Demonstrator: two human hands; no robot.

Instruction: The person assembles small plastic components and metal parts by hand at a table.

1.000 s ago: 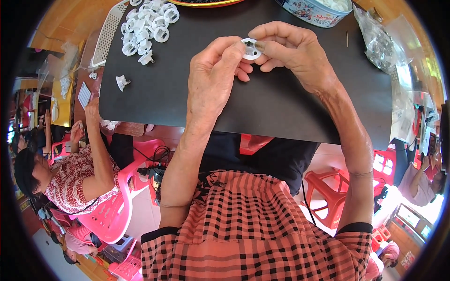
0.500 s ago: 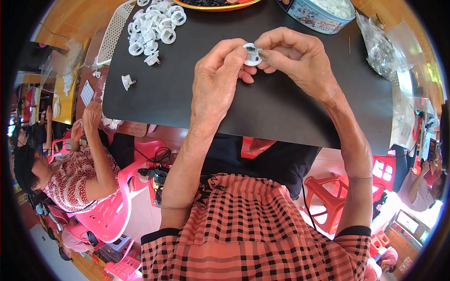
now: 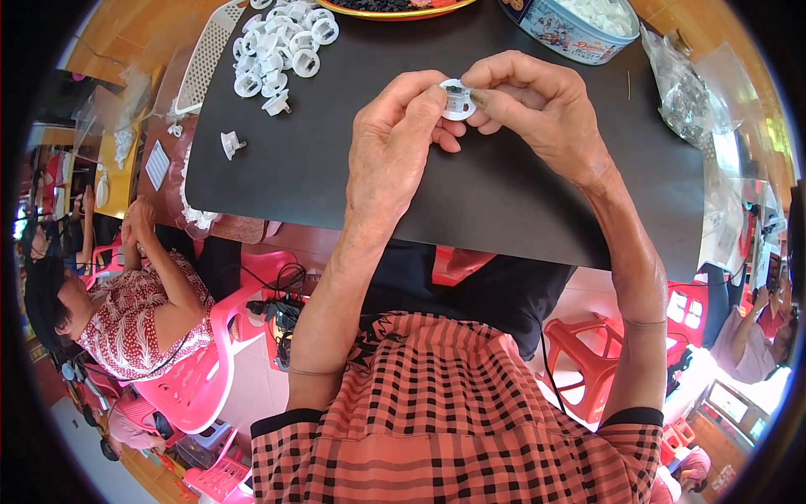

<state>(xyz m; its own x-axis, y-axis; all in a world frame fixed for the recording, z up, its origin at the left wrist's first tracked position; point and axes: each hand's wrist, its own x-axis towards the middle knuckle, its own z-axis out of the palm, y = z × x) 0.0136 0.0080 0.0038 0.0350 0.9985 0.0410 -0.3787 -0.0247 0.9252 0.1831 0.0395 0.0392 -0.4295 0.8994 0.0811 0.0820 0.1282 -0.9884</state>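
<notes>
Above the dark table, both my hands grip a small round white plastic part (image 3: 457,100) with a rectangular opening and dark bits inside it. My left hand (image 3: 398,126) pinches its left edge between thumb and fingers. On the opposite edge, the thumb and fingertips of my right hand (image 3: 537,105) press close together. Whether the right fingers also hold a tiny piece cannot be seen. A heap of similar white plastic parts (image 3: 273,55) lies at the far left of the table, and one single white part (image 3: 232,145) sits apart, nearer to me.
At the back stand a red-and-gold tray (image 3: 403,12) of small black pieces and a round blue tin (image 3: 579,34) of white pieces. A clear plastic bag (image 3: 684,92) of dark pieces lies right. Beyond the left edge are a white basket (image 3: 208,59) and a seated person (image 3: 138,311).
The round white part has turned slightly in my fingers, and its opening faces me more. Both hands stay nearly in place. The person at left has drawn their hands together.
</notes>
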